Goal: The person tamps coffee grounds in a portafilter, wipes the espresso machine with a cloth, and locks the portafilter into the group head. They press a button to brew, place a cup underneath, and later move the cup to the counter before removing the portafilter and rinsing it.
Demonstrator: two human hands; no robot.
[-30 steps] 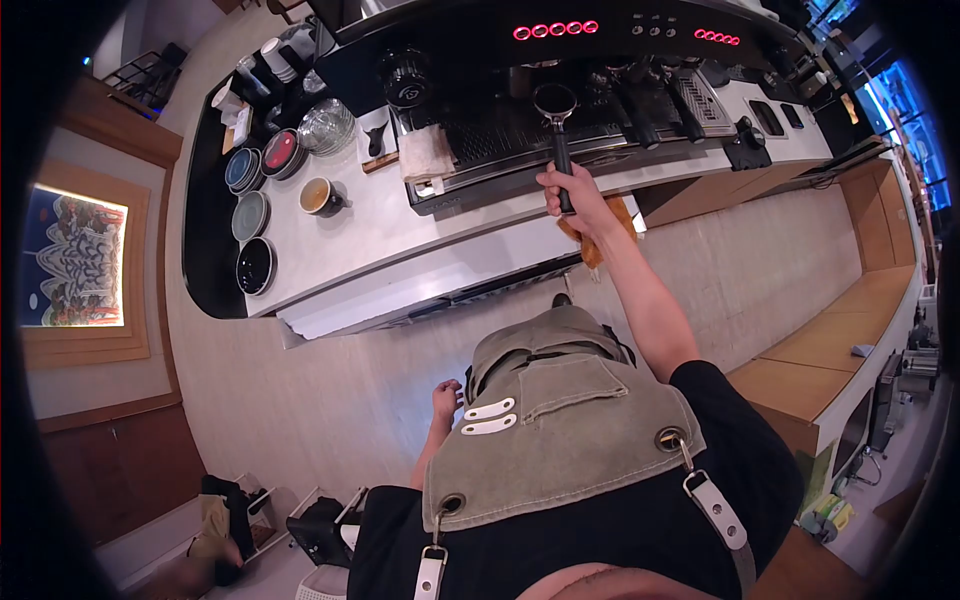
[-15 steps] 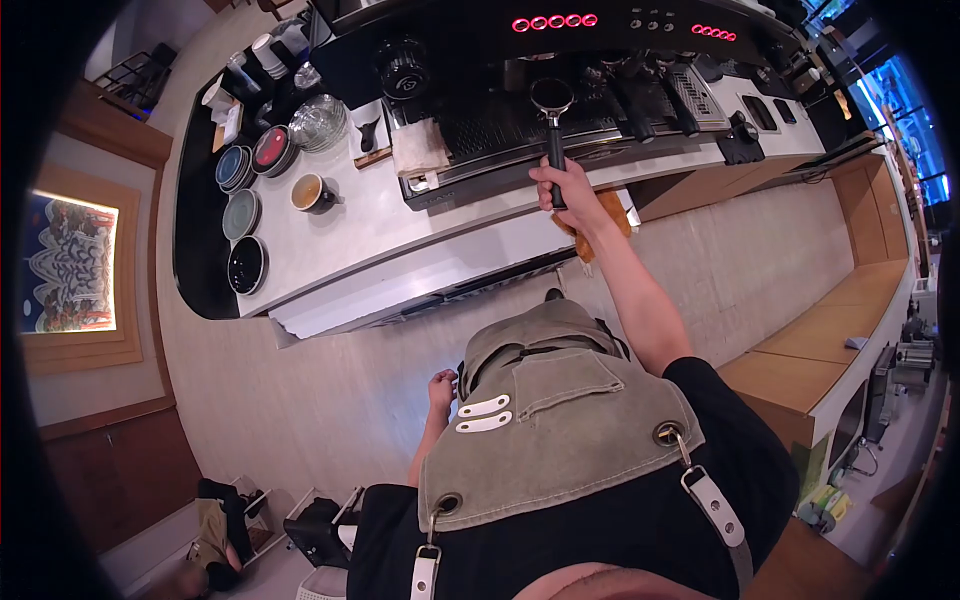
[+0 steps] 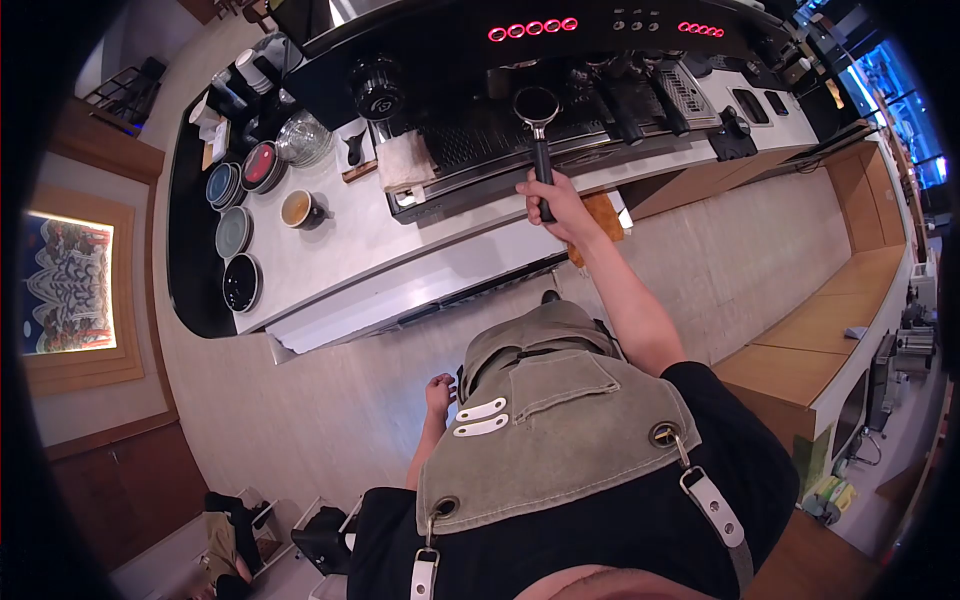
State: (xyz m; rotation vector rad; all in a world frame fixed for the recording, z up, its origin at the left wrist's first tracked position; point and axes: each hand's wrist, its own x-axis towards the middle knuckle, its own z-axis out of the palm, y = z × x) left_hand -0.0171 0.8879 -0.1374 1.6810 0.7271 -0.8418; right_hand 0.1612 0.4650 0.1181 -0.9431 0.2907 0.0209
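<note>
My right hand (image 3: 562,207) is wrapped around the black handle of a portafilter (image 3: 541,146). Its round metal basket, dark inside, points away from me over the front of the espresso machine's drip tray (image 3: 470,143). An orange-brown cloth (image 3: 601,222) hangs at the counter edge, partly behind my right wrist. Down beside my apron (image 3: 560,430), my left hand (image 3: 439,393) hangs with loosely bent fingers and nothing visible in it.
On the counter left of the machine (image 3: 440,30) stand a cup of coffee (image 3: 299,209), stacked saucers (image 3: 240,283) and glass dishes (image 3: 304,138). A folded white cloth (image 3: 404,163) lies at the tray's left end. A tamper-like black tool (image 3: 733,128) rests farther right.
The portafilter and my right hand have come slightly back toward me, away from the machine. The view has shifted a little. My left hand stays at my side.
</note>
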